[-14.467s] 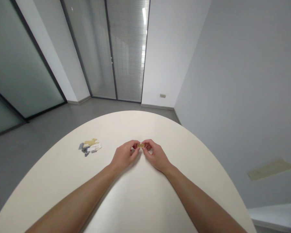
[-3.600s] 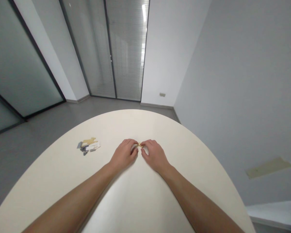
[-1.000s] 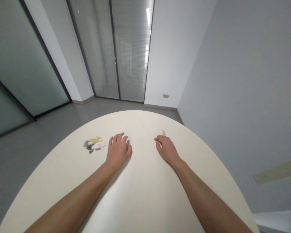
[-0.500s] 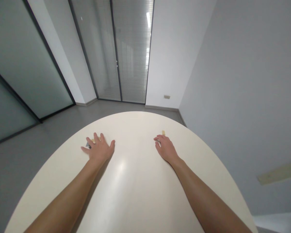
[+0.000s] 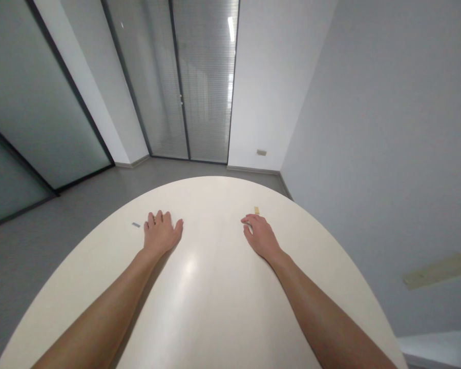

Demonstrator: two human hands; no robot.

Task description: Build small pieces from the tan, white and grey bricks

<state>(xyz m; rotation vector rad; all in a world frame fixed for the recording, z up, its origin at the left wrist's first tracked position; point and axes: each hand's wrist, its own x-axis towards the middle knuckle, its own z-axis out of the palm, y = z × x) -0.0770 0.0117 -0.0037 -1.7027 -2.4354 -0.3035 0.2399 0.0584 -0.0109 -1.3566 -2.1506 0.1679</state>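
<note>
Palm down on the white round table (image 5: 215, 307), my left hand (image 5: 160, 236) is open, its fingers a little apart and the thumb out to the right. Bits of something yellowish show between its fingers, mostly hidden. A small flat grey piece (image 5: 135, 224) lies on the table just left of that hand, not touching it. My right hand (image 5: 263, 237) rests on the table with loosely curved fingers and a gap between thumb and forefinger. I see nothing held in it. Right beyond its knuckles lies a small yellow piece (image 5: 256, 210), like a bit of tape.
Past the table's curved far edge are the grey floor (image 5: 96, 197) and a glass partition with blinds (image 5: 207, 92). Frosted glass panels (image 5: 19, 92) stand at the left. Close on the right is a wall with a beige strip (image 5: 438, 271).
The fingers of my left hand have drawn closer together, and the grey piece, partly covered before, now lies in full view beside it. My right hand has hardly moved. The view has shifted slightly.
</note>
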